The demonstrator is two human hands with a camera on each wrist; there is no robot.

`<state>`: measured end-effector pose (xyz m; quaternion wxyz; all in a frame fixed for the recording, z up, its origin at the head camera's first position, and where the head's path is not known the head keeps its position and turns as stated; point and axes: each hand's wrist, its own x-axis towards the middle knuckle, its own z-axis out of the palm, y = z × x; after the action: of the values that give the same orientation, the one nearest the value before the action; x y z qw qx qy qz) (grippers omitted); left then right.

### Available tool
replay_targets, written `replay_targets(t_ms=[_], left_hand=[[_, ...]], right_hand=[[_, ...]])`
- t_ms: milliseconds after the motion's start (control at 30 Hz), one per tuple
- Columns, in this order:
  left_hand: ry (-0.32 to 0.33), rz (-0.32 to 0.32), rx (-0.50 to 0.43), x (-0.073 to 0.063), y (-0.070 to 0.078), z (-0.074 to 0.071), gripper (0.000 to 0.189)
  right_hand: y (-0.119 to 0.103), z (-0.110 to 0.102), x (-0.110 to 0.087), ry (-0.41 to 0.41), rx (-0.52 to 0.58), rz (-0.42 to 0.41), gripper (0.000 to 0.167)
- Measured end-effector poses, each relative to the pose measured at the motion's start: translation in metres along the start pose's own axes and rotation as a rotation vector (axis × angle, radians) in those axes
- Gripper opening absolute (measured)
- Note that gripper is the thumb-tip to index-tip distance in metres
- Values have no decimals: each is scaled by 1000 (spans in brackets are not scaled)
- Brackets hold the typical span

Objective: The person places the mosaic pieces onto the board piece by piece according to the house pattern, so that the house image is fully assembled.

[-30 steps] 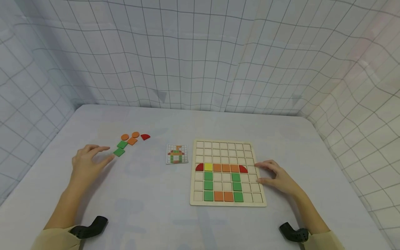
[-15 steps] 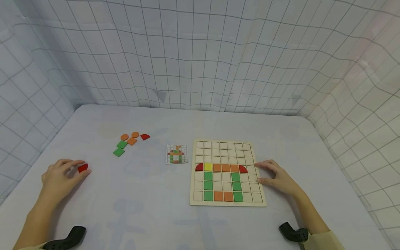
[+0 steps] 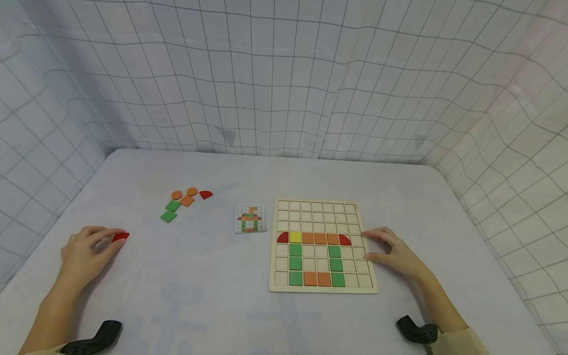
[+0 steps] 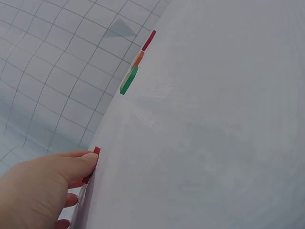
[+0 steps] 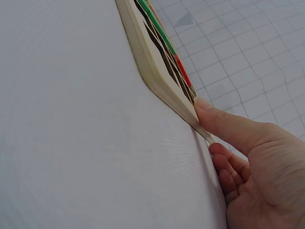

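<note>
One red piece (image 3: 121, 236) pinched at tip of left hand (image 3: 85, 255); right hand (image 3: 396, 252) relaxed, touching edge of board (image 3: 315, 251).

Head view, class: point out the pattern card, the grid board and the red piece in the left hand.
Pattern card (image 3: 251, 219): head view, middle of its printed face.
Grid board (image 3: 318, 216): head view, a bare square above the coloured row.
Red piece (image 3: 120, 237): head view, its uncovered surface.

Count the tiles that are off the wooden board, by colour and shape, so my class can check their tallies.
Orange discs: 2
Orange square tile: 1
Green square tiles: 2
Red quarter-circle tile: 1
Red tile in the left hand, shape partly hidden: 1
Total: 7
</note>
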<state>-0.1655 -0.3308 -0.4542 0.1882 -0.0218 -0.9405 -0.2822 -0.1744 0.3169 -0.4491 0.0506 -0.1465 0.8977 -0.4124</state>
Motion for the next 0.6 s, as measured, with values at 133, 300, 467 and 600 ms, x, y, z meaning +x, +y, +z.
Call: replay_targets(t_ms=[133,300,467,600], left_hand=[[-8,25,-17,0,0,2,28],[-8,-49,22,1,2,0,42],[-16,-134,74,0,4,-3,46],[-21,-90,42,-1,4,-1,39]], right_hand=[[-1,1,0,4,-26,6,51],[-2,2,1,6,-24,14,51],[-2,0,0,-3,-18,21,51],[-1,-1,0,-6,2,15,51]])
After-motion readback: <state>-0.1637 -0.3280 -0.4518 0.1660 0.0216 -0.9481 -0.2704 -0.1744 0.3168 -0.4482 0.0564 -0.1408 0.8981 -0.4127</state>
